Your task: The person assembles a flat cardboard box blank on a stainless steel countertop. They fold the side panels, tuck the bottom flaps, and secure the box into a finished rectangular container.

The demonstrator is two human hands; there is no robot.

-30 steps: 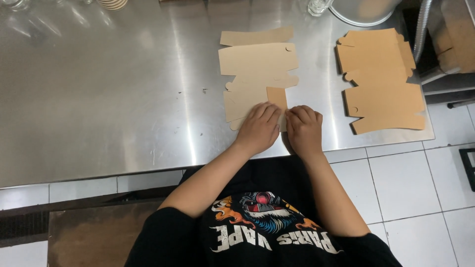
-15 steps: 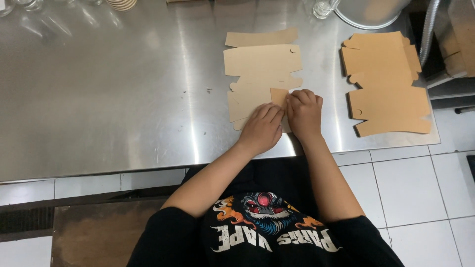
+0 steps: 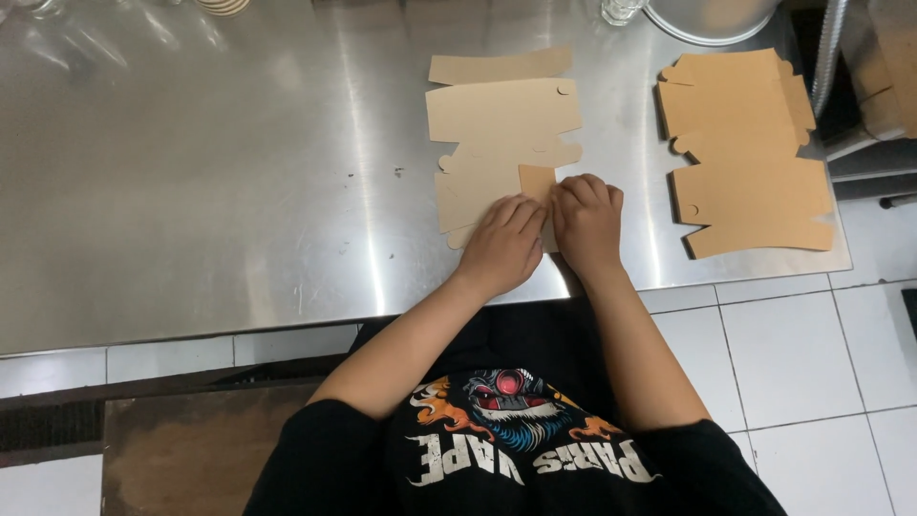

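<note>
While both hands press side by side at the near edge of the table, the left hand (image 3: 504, 244) lies palm down with its fingers flat and close together on the near end of the flat brown die-cut cardboard box blank (image 3: 501, 134). The right hand (image 3: 585, 222) rests just beside it, fingers curled downward onto the same blank; whether it grips a flap or only presses cannot be told. Between the 2 hands, 1 small rectangular flap of the blank stands out in a slightly darker brown. The blank lies unfolded on the brushed stainless steel table (image 3: 239, 172), stretching from the hands toward the far side, its far panels bare and flat. Well apart to the right lies a stack of matching flat brown cardboard blanks (image 3: 745, 143), reaching the table's right edge. At the far edge sits a round metal vessel (image 3: 712, 17), only partly in view. White floor tiles (image 3: 793, 354) show beneath the table.
</note>
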